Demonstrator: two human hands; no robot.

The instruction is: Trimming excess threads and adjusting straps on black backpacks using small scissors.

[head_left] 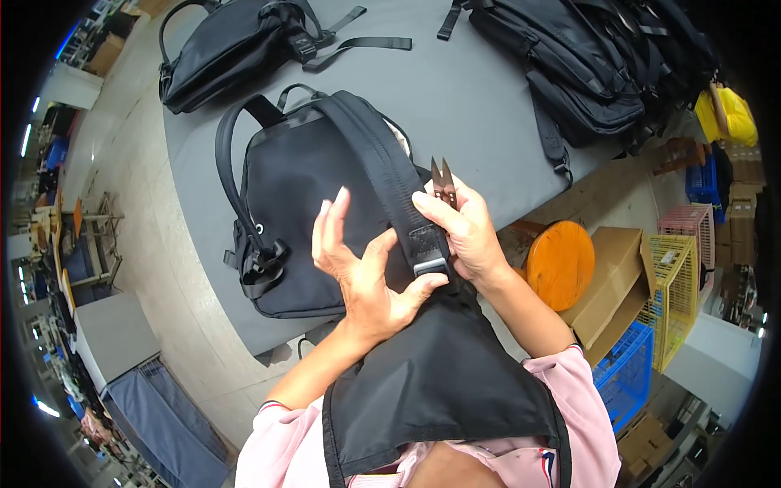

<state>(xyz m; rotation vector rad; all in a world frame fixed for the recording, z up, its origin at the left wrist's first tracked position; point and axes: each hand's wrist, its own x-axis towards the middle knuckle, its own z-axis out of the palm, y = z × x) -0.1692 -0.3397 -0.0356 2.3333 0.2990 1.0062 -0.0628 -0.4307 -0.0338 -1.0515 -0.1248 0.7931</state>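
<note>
A black backpack (305, 207) lies on the grey table with its shoulder straps facing up. My right hand (468, 236) is closed around a pair of dark thread snips (443, 180), whose pointed blades stick up past my thumb. The same hand rests at the right edge of the padded shoulder strap (370, 146). On the strap's lower end sits a grey plastic buckle (430, 267). My left hand (362, 281) has its fingers spread; its thumb tip touches the buckle, while the index finger bends toward the strap's left edge. What lies beneath the strap there is hidden.
Another black bag (236, 53) lies at the table's far left, and several black backpacks (569, 65) pile up far right. Right of the grey table (472, 122) stand a round wooden stool (561, 264), a cardboard box (606, 285), a yellow crate (674, 293) and a blue crate (625, 374).
</note>
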